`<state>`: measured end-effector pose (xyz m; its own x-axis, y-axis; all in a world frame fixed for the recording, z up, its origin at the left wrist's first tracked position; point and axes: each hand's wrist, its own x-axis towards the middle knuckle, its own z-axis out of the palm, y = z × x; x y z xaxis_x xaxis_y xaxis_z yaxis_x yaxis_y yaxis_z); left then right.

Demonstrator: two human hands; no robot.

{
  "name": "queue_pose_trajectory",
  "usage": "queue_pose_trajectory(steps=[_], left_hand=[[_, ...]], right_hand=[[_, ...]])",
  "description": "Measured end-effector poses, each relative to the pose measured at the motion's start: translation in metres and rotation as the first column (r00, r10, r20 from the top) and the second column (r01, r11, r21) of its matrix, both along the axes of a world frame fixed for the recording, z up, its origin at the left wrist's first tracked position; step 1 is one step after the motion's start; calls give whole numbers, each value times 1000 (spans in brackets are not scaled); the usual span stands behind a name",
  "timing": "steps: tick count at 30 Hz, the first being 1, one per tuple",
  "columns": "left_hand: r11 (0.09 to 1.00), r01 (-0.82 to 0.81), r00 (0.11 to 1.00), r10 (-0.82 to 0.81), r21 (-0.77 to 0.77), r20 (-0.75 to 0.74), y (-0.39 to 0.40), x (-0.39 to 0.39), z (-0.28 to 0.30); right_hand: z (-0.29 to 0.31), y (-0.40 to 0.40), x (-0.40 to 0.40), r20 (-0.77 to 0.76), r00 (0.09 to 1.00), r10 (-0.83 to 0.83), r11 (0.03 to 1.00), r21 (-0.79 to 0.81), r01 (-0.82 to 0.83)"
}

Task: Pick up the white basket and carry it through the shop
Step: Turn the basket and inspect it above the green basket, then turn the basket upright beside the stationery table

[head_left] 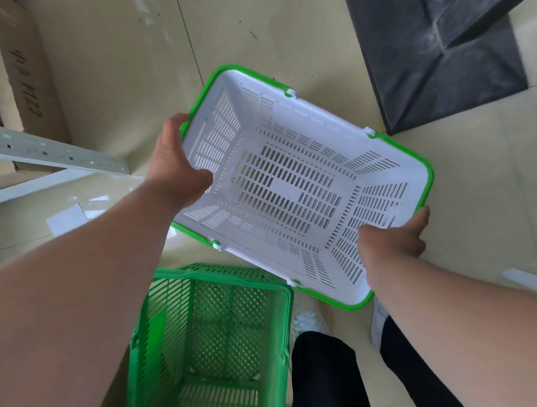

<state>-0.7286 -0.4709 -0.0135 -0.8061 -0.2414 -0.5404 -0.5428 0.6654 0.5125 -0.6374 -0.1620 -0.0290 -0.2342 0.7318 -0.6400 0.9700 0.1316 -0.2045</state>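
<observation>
Just above the green basket (213,333) on the floor, the white basket (294,186) is already up, empty. Left hand (177,165) and right hand (398,234) each clamp an end rim, thumbs inside. Pickup's done; the walk through the shop is left.

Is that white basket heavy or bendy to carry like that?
Probably light: the white basket is empty, thin slotted plastic. It likely stays fairly stiff, since the left hand and right hand hold opposite ends and no sag shows. Smooth plastic could slip, though both thumbs hook inside the walls.
</observation>
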Motion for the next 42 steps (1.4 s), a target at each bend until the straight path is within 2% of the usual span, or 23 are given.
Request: queue_pose_trajectory(steps=[10, 14, 20, 25, 38, 42], left_hand=[[989, -143, 986, 146, 43, -81, -38, 24, 28], [976, -210, 971, 216, 65, -107, -54, 37, 41], [942, -318, 940, 328, 105, -98, -50, 66, 73], [909, -401, 912, 407, 113, -43, -39, 79, 105], [789, -610, 784, 614, 71, -92, -11, 131, 161], [744, -656, 734, 668, 129, -123, 0, 153, 176]], right_hand=[[25, -23, -27, -49, 994, 99, 995, 6, -99], [47, -32, -51, -84, 979, 187, 982, 22, -186], [92, -38, -91, -78, 923, 377, 921, 137, -365], [129, -43, -116, -78, 878, 473, 874, 166, -456], [195, -52, -148, -149, 720, 678, 735, 88, -673], [205, -53, -147, -144, 670, 728, 684, 90, -724]])
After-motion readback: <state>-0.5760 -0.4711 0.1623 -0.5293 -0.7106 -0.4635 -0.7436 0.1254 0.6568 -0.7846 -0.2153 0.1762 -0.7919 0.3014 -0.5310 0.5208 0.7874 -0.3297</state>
